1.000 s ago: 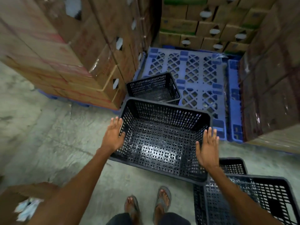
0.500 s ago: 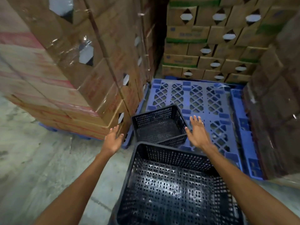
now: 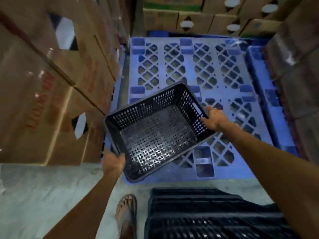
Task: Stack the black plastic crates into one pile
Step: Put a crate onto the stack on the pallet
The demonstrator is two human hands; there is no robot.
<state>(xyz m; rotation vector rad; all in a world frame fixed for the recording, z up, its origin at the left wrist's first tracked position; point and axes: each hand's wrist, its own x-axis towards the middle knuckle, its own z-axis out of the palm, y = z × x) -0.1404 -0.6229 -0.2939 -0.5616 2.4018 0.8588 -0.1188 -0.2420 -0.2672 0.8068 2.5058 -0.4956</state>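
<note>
A small black perforated crate [image 3: 155, 133] sits skewed on the front left part of the blue pallet [image 3: 189, 66], empty inside. My left hand [image 3: 113, 163] grips its near left corner rim. My right hand [image 3: 213, 118] holds the right end wall by the handle slot. A larger black crate [image 3: 198, 214] stands on the concrete floor at the bottom of the view, blurred, just right of my foot and below my right forearm.
Wrapped cardboard boxes [image 3: 51, 83] tower on the left, more boxes [image 3: 215, 19] stand behind the pallet, and a wrapped stack [image 3: 296, 66] rises on the right. My sandalled foot [image 3: 126, 214] is on the grey concrete floor [image 3: 43, 195].
I have stepped forward past the large crate. Both hands went from open in the air to gripping the small crate on the pallet, which is now turned askew.
</note>
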